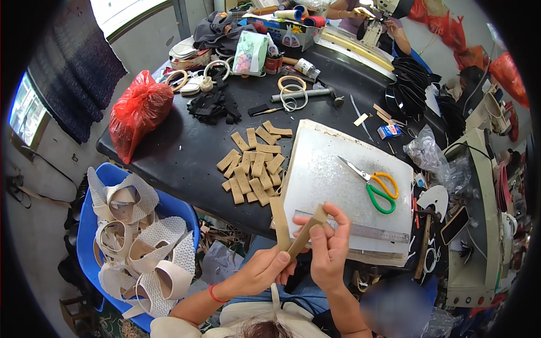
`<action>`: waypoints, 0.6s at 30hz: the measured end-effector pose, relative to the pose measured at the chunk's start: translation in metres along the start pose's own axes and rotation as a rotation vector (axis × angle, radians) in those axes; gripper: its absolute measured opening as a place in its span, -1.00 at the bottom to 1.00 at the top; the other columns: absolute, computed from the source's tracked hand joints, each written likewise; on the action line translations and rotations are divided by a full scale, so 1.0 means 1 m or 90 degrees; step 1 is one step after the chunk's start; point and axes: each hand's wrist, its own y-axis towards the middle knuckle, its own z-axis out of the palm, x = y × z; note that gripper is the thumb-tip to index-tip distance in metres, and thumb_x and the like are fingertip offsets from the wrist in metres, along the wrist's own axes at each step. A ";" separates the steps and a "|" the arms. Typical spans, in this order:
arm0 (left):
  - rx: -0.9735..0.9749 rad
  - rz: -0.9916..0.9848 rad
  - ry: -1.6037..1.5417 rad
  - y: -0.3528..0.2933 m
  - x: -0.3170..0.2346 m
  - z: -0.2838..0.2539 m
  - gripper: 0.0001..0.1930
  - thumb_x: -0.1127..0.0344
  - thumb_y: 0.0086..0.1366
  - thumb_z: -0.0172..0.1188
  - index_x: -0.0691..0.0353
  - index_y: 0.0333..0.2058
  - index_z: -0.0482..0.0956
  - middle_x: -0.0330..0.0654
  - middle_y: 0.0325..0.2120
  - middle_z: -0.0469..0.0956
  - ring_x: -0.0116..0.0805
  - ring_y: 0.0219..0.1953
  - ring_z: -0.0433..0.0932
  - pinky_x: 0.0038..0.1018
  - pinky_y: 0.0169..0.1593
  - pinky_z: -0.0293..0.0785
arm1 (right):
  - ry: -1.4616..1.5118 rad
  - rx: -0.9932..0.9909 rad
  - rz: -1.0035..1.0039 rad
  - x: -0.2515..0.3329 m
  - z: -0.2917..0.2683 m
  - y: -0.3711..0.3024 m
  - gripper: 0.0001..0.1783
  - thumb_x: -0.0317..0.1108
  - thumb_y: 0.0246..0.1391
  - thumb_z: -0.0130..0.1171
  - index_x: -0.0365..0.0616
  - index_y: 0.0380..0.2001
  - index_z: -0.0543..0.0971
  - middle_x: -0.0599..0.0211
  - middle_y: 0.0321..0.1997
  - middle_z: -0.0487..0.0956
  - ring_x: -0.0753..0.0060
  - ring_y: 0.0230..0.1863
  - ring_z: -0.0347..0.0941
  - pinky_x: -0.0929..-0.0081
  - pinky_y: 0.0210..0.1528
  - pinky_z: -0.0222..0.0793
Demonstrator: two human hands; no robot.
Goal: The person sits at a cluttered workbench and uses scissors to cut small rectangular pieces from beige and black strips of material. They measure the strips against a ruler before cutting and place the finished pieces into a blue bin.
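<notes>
My left hand [265, 267] pinches tan strips of leather-like material near their lower ends, at the front edge of the table. One tan strip [279, 222] sticks up from that hand toward the far side. A second tan strip [306, 232] slants up to the right, its upper end between the fingers of my right hand [329, 242]. Whether the two strips are one folded piece I cannot tell. Short tan pieces [258, 163] lie in a loose heap beyond. On the white board [315, 152] are scissors [369, 180] with green and orange handles, and a steel ruler [372, 232], partly behind my right hand.
A blue tub [90, 248] of cream shoe uppers [158, 242] stands at the left. On the black table [186, 163] sit a red plastic bag [141, 110], black straps [214, 105] and rings [293, 93]. Across the table, a person's hands [366, 12] are beside a sewing machine [372, 31].
</notes>
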 end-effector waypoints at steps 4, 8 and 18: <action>0.117 -0.027 0.011 0.002 -0.009 -0.008 -0.57 0.06 0.44 -0.30 0.33 -0.08 0.36 -0.27 -0.52 0.42 -0.53 -0.61 0.39 -0.58 -0.50 0.36 | 0.042 0.049 0.006 0.001 0.004 0.005 -0.47 -0.41 0.26 -0.12 -0.26 0.22 0.01 0.01 0.02 0.47 0.45 0.03 0.40 0.57 -0.02 0.37; 0.106 -0.014 0.030 0.010 -0.009 -0.012 -0.64 0.13 0.43 -0.26 0.30 -0.08 0.35 -0.28 -0.56 0.40 -0.56 -0.59 0.39 -0.60 -0.49 0.34 | 0.119 0.033 0.084 -0.002 0.004 0.005 -0.57 -0.43 0.23 -0.05 -0.27 0.14 0.21 0.08 0.08 0.45 0.49 0.00 0.41 0.59 -0.01 0.37; -0.034 0.003 0.051 0.003 -0.030 -0.018 -0.56 0.15 0.44 -0.28 0.32 0.15 0.18 -0.31 -0.65 0.29 -0.56 -0.64 0.25 -0.57 -0.54 0.23 | -0.546 -0.004 -0.379 -0.001 0.004 0.006 -0.59 -0.53 -0.15 0.28 -0.16 -0.12 0.54 0.13 -0.05 0.44 0.18 -0.14 0.38 0.41 -0.12 0.32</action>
